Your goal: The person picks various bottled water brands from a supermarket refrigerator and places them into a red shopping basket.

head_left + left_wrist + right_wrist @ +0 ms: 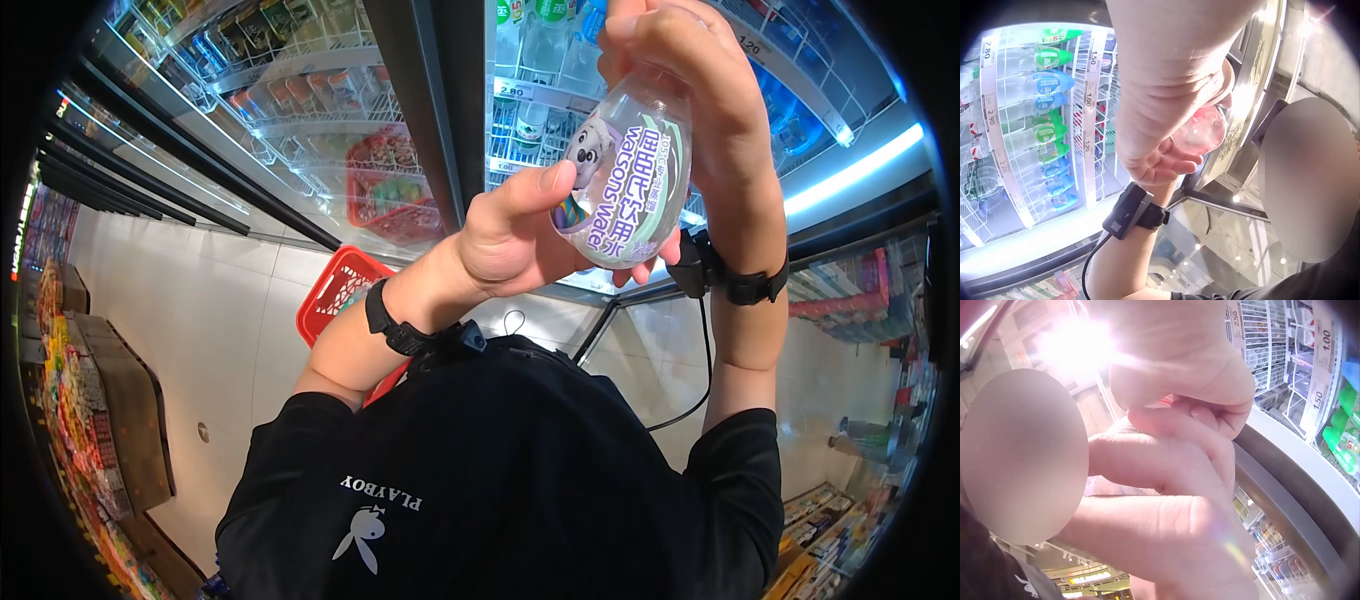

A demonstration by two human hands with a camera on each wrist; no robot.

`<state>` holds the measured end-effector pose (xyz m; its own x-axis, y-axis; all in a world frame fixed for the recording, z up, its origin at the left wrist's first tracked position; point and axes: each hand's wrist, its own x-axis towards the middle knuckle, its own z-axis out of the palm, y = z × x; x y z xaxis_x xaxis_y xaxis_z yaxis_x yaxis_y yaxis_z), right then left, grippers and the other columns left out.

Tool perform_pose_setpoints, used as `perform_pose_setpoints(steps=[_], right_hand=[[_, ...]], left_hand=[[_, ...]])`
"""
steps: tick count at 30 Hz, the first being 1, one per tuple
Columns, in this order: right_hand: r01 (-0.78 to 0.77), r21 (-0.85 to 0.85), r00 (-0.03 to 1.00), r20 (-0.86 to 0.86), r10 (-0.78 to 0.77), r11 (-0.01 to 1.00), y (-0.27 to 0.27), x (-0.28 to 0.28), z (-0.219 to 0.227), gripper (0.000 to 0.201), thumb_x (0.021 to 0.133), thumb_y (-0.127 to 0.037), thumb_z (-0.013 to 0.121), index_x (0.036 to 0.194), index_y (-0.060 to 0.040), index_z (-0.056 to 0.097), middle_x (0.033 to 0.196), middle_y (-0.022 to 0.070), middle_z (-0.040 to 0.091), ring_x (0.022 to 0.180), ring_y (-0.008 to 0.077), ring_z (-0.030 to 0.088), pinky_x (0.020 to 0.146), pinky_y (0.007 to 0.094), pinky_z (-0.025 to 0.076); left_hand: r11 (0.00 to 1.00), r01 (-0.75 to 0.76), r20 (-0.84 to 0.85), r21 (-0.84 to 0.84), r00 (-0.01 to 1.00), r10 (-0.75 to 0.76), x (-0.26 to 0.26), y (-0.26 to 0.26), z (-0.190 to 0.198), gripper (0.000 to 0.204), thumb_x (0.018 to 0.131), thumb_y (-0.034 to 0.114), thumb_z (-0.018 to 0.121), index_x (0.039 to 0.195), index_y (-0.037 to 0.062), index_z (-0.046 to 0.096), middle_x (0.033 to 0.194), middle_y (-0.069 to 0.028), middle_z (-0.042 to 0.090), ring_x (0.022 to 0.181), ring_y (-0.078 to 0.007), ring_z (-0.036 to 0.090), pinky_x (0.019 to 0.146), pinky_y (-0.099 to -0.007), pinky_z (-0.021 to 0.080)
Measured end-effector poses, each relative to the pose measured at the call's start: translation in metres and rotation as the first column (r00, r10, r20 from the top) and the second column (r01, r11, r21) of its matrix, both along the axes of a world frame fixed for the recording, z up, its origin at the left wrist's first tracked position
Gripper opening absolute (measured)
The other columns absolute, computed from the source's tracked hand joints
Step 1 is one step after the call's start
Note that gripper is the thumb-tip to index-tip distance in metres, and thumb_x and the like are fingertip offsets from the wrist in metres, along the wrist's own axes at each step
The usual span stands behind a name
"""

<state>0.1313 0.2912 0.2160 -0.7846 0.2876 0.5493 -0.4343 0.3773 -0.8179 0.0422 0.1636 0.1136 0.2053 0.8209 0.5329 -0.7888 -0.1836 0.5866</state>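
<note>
A clear bottle (625, 185) with purple lettering and a cartoon dog is tilted in front of the person. Its lower part lies in the left hand (525, 225), thumb on the near side and fingers behind. The right hand (705, 85) curls round its top end, hiding the cap. In the left wrist view, the bottle's round base (1200, 132) shows beside the left hand (1166, 119). Bent fingers of the right hand (1172, 462) fill much of the right wrist view; a small red patch shows between them.
Drink bottles (1054, 134) stand on wire shelves with price strips (997, 131) in a lit cooler. A red basket (318, 300) is on the floor at the left, below a dark door frame (425, 90). Packed shelves (75, 400) line the far left. A cable (708, 350) hangs near the right forearm.
</note>
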Motion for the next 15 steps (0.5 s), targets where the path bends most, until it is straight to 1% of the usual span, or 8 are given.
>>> perform_pose_setpoints(steps=[2, 4, 8, 10, 11, 12, 14, 15], right_hand=[[0.02, 0.014, 0.999, -0.043, -0.02, 1.0, 0.002, 0.001, 0.002, 0.03, 0.093, -0.029, 0.067, 0.089, 0.0009, 0.069, 0.075, 0.0037, 0.063, 0.069, 0.0093, 0.055, 0.065, 0.0234, 0.042], [-0.084, 0.04, 0.996, -0.012, 0.085, 0.996, 0.009, 0.005, 0.006, 0.029, 0.092, -0.028, 0.067, 0.088, 0.0006, 0.068, 0.074, 0.0037, 0.062, 0.069, 0.0092, 0.054, 0.065, 0.0237, 0.042], [-0.057, -0.008, 0.998, 0.02, 0.057, 0.998, 0.012, 0.009, 0.01, 0.028, 0.093, -0.027, 0.067, 0.087, 0.0001, 0.068, 0.074, 0.003, 0.062, 0.068, 0.0092, 0.054, 0.065, 0.0239, 0.042], [-0.146, -0.07, 0.97, 0.185, 0.156, 0.987, 0.016, 0.017, 0.028, 0.027, 0.093, -0.026, 0.067, 0.085, -0.0008, 0.067, 0.073, 0.0017, 0.061, 0.067, 0.0086, 0.052, 0.063, 0.024, 0.04], [-0.167, -0.018, 0.968, 0.187, 0.168, 0.986, 0.02, 0.017, 0.028, 0.028, 0.094, -0.028, 0.067, 0.092, -0.0002, 0.071, 0.081, 0.0043, 0.067, 0.073, 0.0118, 0.06, 0.067, 0.0258, 0.046], [-0.157, 0.018, 0.973, 0.175, 0.152, 0.987, 0.02, 0.016, 0.031, 0.028, 0.094, -0.028, 0.067, 0.092, -0.0002, 0.071, 0.081, 0.0043, 0.067, 0.073, 0.0118, 0.06, 0.067, 0.0258, 0.046], [0.103, 0.197, 0.985, 0.115, -0.128, 0.975, 0.005, 0.018, 0.049, 0.025, 0.09, -0.025, 0.063, 0.074, -0.0069, 0.055, 0.069, -0.0045, 0.048, 0.062, 0.0025, 0.038, 0.055, 0.0234, 0.027], [0.132, 0.149, 0.985, 0.086, -0.146, 0.98, 0.006, 0.016, 0.048, 0.025, 0.086, -0.017, 0.07, 0.068, -0.0033, 0.059, 0.065, -0.0063, 0.051, 0.063, 0.0006, 0.043, 0.055, 0.0236, 0.033]], left_hand=[[1.0, 0.002, -0.018, 0.001, 1.0, -0.002, 0.001, 0.002, 0.001, 0.074, 0.097, 0.059, 0.055, 0.14, -0.002, 0.052, 0.119, -0.0262, 0.067, 0.106, -0.0296, 0.068, 0.092, -0.0397, 0.055], [0.999, 0.032, 0.014, 0.015, 0.999, -0.032, 0.002, 0.006, -0.001, 0.074, 0.098, 0.059, 0.054, 0.14, -0.002, 0.051, 0.119, -0.0257, 0.067, 0.106, -0.0295, 0.068, 0.091, -0.0399, 0.055], [0.999, 0.045, 0.016, -0.015, 0.999, -0.045, 0.002, 0.006, -0.003, 0.073, 0.098, 0.057, 0.056, 0.14, -0.002, 0.052, 0.123, -0.0247, 0.066, 0.107, -0.029, 0.068, 0.09, -0.0394, 0.055], [0.988, -0.111, -0.036, -0.112, 0.994, 0.107, 0.0, 0.007, 0.001, 0.072, 0.097, 0.055, 0.058, 0.141, -0.0018, 0.052, 0.13, -0.0242, 0.063, 0.109, -0.0293, 0.067, 0.089, -0.039, 0.055], [0.988, -0.113, -0.09, -0.102, 0.99, 0.104, -0.002, 0.005, 0.003, 0.078, 0.097, 0.056, 0.059, 0.146, -0.0024, 0.044, 0.134, -0.0202, 0.06, 0.113, -0.0264, 0.066, 0.089, -0.036, 0.054], [0.992, -0.105, -0.104, -0.068, 0.99, 0.098, -0.01, 0.011, 0.004, 0.078, 0.097, 0.056, 0.059, 0.146, -0.0024, 0.044, 0.134, -0.0202, 0.06, 0.113, -0.0264, 0.066, 0.089, -0.036, 0.054], [0.899, -0.436, -0.42, 0.037, 0.81, 0.41, -0.015, 0.007, 0.026, 0.084, 0.096, 0.054, 0.061, 0.15, -0.0042, 0.035, 0.134, -0.0143, 0.058, 0.117, -0.0217, 0.062, 0.096, -0.0342, 0.052], [0.895, -0.441, -0.387, 0.071, 0.815, 0.432, -0.012, 0.007, 0.035, 0.086, 0.094, 0.047, 0.067, 0.151, -0.0054, 0.03, 0.132, -0.01, 0.056, 0.119, -0.0173, 0.059, 0.101, -0.0329, 0.049]])
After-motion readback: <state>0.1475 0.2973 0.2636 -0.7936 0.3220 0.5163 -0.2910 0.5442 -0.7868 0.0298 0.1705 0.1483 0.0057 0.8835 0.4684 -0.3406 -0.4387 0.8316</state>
